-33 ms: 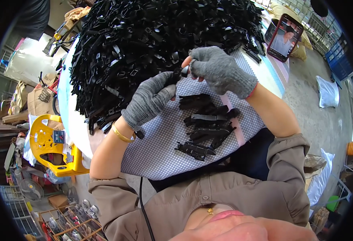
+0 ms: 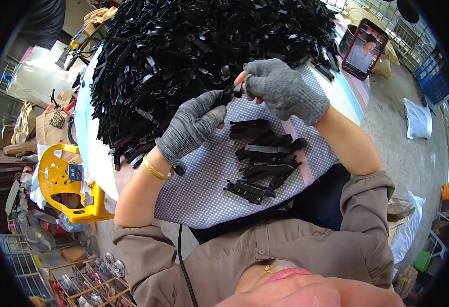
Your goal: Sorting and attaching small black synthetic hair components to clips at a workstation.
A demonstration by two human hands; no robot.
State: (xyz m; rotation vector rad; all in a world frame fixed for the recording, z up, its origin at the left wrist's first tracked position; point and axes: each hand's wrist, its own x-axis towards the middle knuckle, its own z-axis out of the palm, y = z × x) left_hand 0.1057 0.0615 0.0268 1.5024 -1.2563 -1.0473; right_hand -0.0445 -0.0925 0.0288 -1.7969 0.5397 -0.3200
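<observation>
Black strap (image 2: 228, 95) is up between your two hands, above the near edge of the big heap (image 2: 183, 56), with a shiny, pale-glinting end toward the right. Your right hand (image 2: 286, 92) pinches that end between thumb and forefinger, the other fingers curled in. Your left hand (image 2: 191, 125) has its fingers bent together around the dark part at its tips; exactly how they grip it you can't tell, since glove and strap merge there. Both gloves leave some fingertips bare.

As for how far you are, one piece is in work and looks unfinished, though its small parts are too blurred to be sure. Nearer to you, right of the left hand, a small group (image 2: 265, 153) of similar straps lies on the dotted cloth (image 2: 199, 204) in loose, roughly crosswise rows, apart from the heap. They may be pieces already dealt with, or ones set out ready; nothing visible settles it. The heap, spread across the far side, dwarfs that group, so if it is your supply, most of the work is left; if it is your output, much is done.
</observation>
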